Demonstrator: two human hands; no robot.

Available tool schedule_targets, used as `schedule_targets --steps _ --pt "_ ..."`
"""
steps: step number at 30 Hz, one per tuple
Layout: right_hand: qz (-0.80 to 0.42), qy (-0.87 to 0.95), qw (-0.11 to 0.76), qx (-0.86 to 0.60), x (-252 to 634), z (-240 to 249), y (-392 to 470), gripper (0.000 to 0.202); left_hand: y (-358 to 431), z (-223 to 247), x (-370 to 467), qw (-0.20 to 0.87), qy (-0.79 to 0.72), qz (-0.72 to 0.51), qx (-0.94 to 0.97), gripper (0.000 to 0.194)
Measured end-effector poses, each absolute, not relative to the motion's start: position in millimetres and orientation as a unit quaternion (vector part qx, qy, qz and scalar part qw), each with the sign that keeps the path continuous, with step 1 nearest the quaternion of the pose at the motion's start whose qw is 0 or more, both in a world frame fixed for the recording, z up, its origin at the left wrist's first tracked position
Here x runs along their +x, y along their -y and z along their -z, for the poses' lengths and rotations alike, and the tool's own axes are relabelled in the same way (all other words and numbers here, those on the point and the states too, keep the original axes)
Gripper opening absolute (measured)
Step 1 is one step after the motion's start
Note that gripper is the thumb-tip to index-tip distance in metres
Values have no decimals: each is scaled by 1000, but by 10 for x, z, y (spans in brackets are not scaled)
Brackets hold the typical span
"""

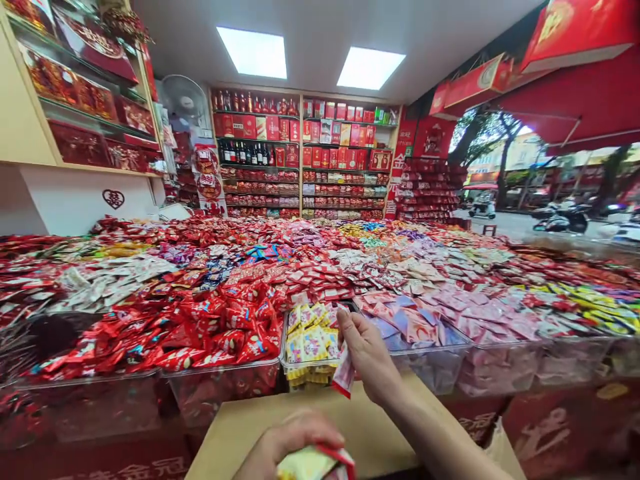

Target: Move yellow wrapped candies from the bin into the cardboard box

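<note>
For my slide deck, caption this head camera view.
Right hand holds a red-edged packet near candy bins; left hand grips more packets.

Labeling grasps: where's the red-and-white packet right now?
Head view, lower centre: the red-and-white packet hangs from the right hand, just in front of the yellow candy bin.

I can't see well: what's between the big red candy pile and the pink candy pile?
In the head view, a clear bin of yellow candy packets sits between the red candies and the pink candies. The right hand holds a sachet beside it.
</note>
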State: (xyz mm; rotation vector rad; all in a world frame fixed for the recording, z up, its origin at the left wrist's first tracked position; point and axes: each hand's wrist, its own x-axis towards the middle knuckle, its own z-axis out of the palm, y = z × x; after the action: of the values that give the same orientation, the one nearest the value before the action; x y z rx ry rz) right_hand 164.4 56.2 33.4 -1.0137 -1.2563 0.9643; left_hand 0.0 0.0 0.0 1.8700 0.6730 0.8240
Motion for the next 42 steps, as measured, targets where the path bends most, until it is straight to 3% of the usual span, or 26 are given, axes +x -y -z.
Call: schedule_targets --steps 4,10,16,19,21,25,29,34,39,42 --pt "-453 538 560 -438 1650 -298 -514 40 -103 -200 219 349 -329 -352 804 24" --pt "-511 590 502 -372 1896 -318 -296 25 -221 -90 159 351 -390 -357 773 27" --pt "-292 733 487 -375 2003 -244 -134 11 -285 -119 109 490 -371 -367 699 18" --pt "-211 795 455 -340 2043 -272 -154 21 -294 -237 96 508 -344 -383 691 37" --pt "-203 802 453 -332 2054 -289 -185 22 -325 -289 98 461 -330 -380 730 46" --pt "-283 757 473 -351 2073 -264 -224 22 -443 -282 123 303 -297 -386 819 35" --pt "-456 628 525 -348 2135 -212 -233 12 -554 -185 120 242 -275 -370 854 45" --pt "-598 541 483 -342 2158 -145 -247 30 -604 -102 124 168 -262 -377 872 50" --pt "-559 515 505 -409 2199 -184 -330 33 -585 -88 219 201 -241 -337 888 45" --pt "-474 569 489 -462 2353 -248 -495 32 -582 -47 240 236 -239 -354 873 41"
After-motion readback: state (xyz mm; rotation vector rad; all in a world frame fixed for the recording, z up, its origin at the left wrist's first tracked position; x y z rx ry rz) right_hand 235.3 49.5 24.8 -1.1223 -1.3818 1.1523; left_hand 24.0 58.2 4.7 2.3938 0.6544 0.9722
